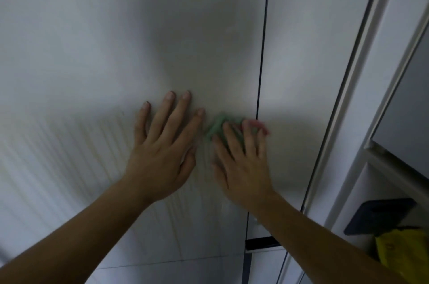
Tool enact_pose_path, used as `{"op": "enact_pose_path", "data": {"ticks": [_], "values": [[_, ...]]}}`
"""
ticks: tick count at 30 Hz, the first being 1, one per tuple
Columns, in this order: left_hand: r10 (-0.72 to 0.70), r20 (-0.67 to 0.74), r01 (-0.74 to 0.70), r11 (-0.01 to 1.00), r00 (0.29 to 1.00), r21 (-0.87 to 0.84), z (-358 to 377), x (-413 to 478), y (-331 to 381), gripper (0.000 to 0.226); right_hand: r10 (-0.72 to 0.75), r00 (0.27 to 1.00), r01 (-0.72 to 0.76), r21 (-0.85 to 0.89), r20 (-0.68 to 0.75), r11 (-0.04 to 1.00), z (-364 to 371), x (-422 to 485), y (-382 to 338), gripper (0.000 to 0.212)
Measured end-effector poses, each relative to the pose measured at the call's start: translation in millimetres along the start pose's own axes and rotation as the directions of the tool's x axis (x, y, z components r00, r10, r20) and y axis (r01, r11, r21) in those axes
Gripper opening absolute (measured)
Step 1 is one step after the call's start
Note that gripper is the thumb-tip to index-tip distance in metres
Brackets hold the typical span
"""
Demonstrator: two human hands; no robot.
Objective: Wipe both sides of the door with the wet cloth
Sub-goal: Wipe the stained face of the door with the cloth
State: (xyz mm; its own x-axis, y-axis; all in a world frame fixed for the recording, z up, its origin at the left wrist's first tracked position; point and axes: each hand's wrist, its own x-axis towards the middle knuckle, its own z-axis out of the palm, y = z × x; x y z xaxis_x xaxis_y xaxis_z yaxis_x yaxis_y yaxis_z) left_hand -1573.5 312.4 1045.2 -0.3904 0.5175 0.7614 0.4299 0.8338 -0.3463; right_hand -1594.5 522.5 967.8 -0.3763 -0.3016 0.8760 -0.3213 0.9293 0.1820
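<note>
Your left hand (pixel 162 151) lies flat on the smooth white door panel (pixel 104 40) at the centre of the frame, fingers spread and straight, holding nothing. Just right of it your blurred right hand (pixel 241 167) presses the small green and pink cloth (pixel 217 127) against the door with outstretched fingers, beside the thin dark vertical seam (pixel 262 51); a yellow bag (pixel 399 251) sits lower right

Green cloth (pixel 217 127) flat against white door (pixel 116 28) — blurred.

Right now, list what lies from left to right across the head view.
Left hand flat on the door → right hand pressing the green cloth → white frame → yellow item.
</note>
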Motion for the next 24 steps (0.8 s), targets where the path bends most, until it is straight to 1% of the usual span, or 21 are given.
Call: {"op": "enact_pose_path", "data": {"ticks": [2,3,5,6,7,9,10,11,12,14,15,16,17,18,19,20,21,22,24], "values": [[-0.002,0.016,0.002,1.0,1.0,0.0,-5.6,-3.0,-5.2,0.069,-0.095,0.993,0.096,-0.017,0.071,0.995,8.3,-31.7,-7.0,0.068],[-0.007,0.019,0.007,1.0,1.0,0.007,-7.3,-4.7,-6.9,0.069,-0.111,0.991,0.112,-0.011,0.077,0.994,7.1,-32.2,-5.6,0.065],[-0.008,0.025,0.008,1.0,1.0,0.016,-8.0,-7.6,-6.7,0.068,-0.104,0.994,0.105,-0.014,0.034,0.994,-3.5,-9.3,2.4,0.062],[-0.002,0.028,0.001,1.0,1.0,0.01,-7.4,-8.2,-4.7,0.067,-0.057,0.998,0.057,-0.023,0.001,0.998,-12.1,7.9,8.4,0.062],[0.006,0.03,-0.006,1.0,1.0,0.001,-6.4,-7.9,-2.1,0.067,0.021,0.999,-0.022,-0.026,-0.042,0.999,-19.6,24.5,14.6,0.063],[0.017,0.031,-0.016,1.0,0.999,-0.016,-3.8,-6.2,3.5,0.067,0.182,0.978,-0.183,-0.001,-0.1,0.983,-24.4,44.0,20.3,0.065],[0.018,0.029,-0.017,1.0,0.999,-0.022,-2.5,-5.1,5.8,0.067,0.205,0.974,-0.207,-0.008,-0.099,0.978,-22.1,42.2,17.3,0.067],[0.018,0.027,-0.017,0.999,0.999,-0.027,-1.3,-4.1,7.6,0.066,0.188,0.98,-0.19,-0.021,-0.068,0.982,-16.7,31.7,11.7,0.069],[0.019,0.024,-0.019,0.999,1.0,-0.031,0.0,-3.4,9.1,0.066,0.143,0.989,-0.144,-0.028,-0.022,0.989,-9.4,14.3,5.1,0.07],[0.019,0.022,-0.018,0.999,1.0,-0.027,3.3,-1.8,10.4,0.066,0.072,0.995,-0.07,-0.044,0.065,0.997,-1.6,-22.4,1.9,0.067],[0.016,0.027,-0.016,1.0,1.0,-0.025,4.7,-1.7,10.9,0.066,0.075,0.994,-0.071,-0.051,0.078,0.996,-2.8,-31.3,9.7,0.064],[0.013,0.031,-0.012,1.0,0.999,-0.024,6.2,-1.6,11.4,0.067,0.11,0.992,-0.106,-0.066,0.063,0.992,-5.4,-31.3,22.3,0.061],[0.009,0.032,-0.009,1.0,0.999,-0.024,8.0,-1.7,12.1,0.067,0.185,0.982,-0.182,-0.079,0.034,0.98,-9.0,-24.7,36.8,0.061],[0.006,0.031,-0.006,1.0,1.0,-0.028,9.6,-2.3,13.0,0.067,0.286,0.958,-0.287,-0.081,-0.021,0.954,-13.6,-14.3,51.5,0.061],[0.004,0.029,-0.003,0.999,1.0,-0.033,10.9,-2.4,13.5,0.067,0.386,0.918,-0.392,-0.064,-0.09,0.918,-17.2,-4.1,63.9,0.062],[0.003,0.026,-0.002,0.999,1.0,-0.038,11.9,-2.7,14.1,0.067,0.459,0.876,-0.468,-0.036,-0.148,0.883,-17.5,1.0,68.8,0.063],[0.002,0.02,-0.001,0.999,1.0,-0.044,12.6,-2.6,14.5,0.066,0.496,0.853,-0.504,-0.01,-0.164,0.863,-15.7,-1.1,65.6,0.065],[0.002,0.012,-0.001,0.999,1.0,-0.052,12.9,-2.3,14.7,0.066,0.502,0.855,-0.505,0.005,-0.128,0.863,-12.1,-10.0,56.1,0.068],[0.002,-0.002,-0.002,0.998,1.0,-0.068,13.2,-2.5,14.4,0.066,0.457,0.889,-0.457,0.027,0.022,0.889,-1.8,-41.3,29.9,0.07]]}}
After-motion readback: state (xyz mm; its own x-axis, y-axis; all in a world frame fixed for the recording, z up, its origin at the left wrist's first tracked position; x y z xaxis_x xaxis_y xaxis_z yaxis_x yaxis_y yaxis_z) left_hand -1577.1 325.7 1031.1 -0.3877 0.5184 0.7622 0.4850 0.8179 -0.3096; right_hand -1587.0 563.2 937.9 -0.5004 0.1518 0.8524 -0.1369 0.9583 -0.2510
